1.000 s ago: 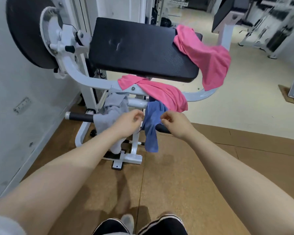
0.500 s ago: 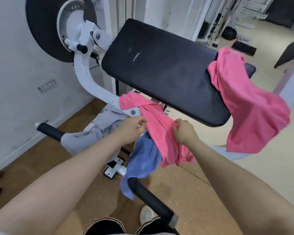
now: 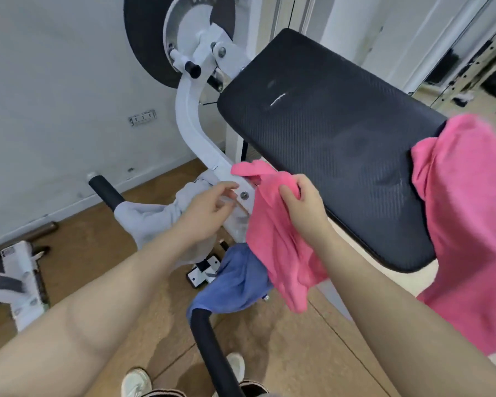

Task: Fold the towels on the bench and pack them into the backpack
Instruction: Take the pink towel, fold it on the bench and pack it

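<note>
Here the pink towel (image 3: 272,233) is grasped near its upper edge by the right hand (image 3: 304,207), and its length hangs straight down below that grip over the white frame arm (image 3: 195,133). The left hand (image 3: 209,210), nearer the free corner, is held loosely spread, empty, just beside it. No backpack is seen.
</note>
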`<state>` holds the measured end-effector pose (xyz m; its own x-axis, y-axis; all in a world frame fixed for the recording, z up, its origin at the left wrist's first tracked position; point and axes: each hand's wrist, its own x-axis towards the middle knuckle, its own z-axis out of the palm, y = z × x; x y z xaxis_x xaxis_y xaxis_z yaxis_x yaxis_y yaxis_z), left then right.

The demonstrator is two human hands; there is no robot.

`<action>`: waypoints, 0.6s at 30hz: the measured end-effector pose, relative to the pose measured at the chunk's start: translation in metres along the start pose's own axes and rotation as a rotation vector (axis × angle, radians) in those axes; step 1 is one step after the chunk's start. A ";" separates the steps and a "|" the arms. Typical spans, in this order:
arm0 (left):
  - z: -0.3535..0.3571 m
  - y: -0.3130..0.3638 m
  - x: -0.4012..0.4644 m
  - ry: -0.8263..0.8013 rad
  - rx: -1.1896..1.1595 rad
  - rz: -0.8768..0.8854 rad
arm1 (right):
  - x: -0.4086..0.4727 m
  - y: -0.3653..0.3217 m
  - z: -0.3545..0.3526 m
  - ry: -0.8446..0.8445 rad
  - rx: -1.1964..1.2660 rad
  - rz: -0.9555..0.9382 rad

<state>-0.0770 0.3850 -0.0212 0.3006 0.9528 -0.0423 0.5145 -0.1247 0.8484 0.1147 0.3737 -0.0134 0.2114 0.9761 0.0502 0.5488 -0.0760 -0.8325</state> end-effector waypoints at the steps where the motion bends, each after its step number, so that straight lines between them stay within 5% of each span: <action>1: -0.009 0.001 -0.003 0.052 -0.019 0.011 | -0.001 -0.020 0.000 -0.051 0.090 -0.077; 8: -0.095 0.021 -0.063 0.278 -0.030 0.347 | -0.031 -0.142 0.013 -0.495 0.458 -0.352; 13: -0.133 0.019 -0.110 0.262 -0.088 0.257 | -0.055 -0.186 0.047 -0.417 0.402 -0.334; 18: -0.137 -0.015 -0.139 0.251 -0.154 0.134 | -0.085 -0.173 0.081 -0.337 0.016 -0.309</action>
<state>-0.2362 0.2926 0.0442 0.1402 0.9716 0.1908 0.3505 -0.2290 0.9081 -0.0634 0.3198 0.0818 -0.2366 0.9644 0.1177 0.5318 0.2300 -0.8151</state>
